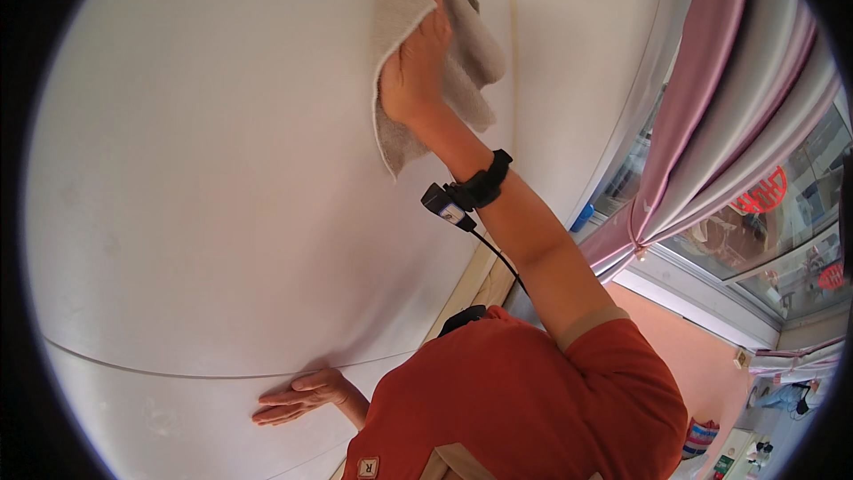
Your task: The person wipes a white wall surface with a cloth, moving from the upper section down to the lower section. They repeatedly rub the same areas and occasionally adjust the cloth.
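My right hand (418, 73) presses a grey-beige cloth (400, 20) flat against a large smooth white panel (220, 167). One edge of the cloth folds up along the hand, and the rest bunches in loose folds beside the fingers. A black strap with a small cabled device (460, 197) sits around my right wrist. Lower down, my left hand (306, 398) is at the white panel near a thin curved seam, fingers extended and holding nothing. Its forearm is mostly hidden by my red shirt.
Pink and silver curtains (693, 127), tied together, hang at the right before a glazed window (800, 180) with red decorations. A blue object (582, 218) shows near the curtain. A striped bag (701, 439) stands at lower right, below a pink wall (710, 340).
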The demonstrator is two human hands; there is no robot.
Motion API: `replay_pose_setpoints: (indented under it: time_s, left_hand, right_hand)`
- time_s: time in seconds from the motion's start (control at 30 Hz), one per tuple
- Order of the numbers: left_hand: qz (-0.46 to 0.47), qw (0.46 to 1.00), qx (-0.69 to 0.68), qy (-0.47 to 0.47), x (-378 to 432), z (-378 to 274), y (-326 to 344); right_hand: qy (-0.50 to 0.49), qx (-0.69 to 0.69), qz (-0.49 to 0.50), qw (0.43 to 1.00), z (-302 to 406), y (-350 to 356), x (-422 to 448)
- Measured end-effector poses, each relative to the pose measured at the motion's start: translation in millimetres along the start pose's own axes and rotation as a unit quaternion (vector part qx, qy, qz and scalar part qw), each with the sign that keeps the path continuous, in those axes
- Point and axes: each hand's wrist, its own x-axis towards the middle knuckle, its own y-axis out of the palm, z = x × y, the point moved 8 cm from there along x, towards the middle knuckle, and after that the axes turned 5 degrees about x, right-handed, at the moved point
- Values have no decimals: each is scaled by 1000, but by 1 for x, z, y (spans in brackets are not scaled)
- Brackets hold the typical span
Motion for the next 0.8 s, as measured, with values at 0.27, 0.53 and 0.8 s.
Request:
replay_pose_setpoints:
  time_s: [0.27,0.53,0.8]
  left_hand:
    - [-1,1000,-1,-1,-2,3,-1]
    - [-24,1000,2,8,1,-1,-5]
    - [-29,999,7,14,1,-2,-3]
  right_hand:
    - [108,48,-12,993,-33,-15,-106]
    - [255,81,38,963,4,-28,-245]
    - [76,44,188,978,78,2,-217]
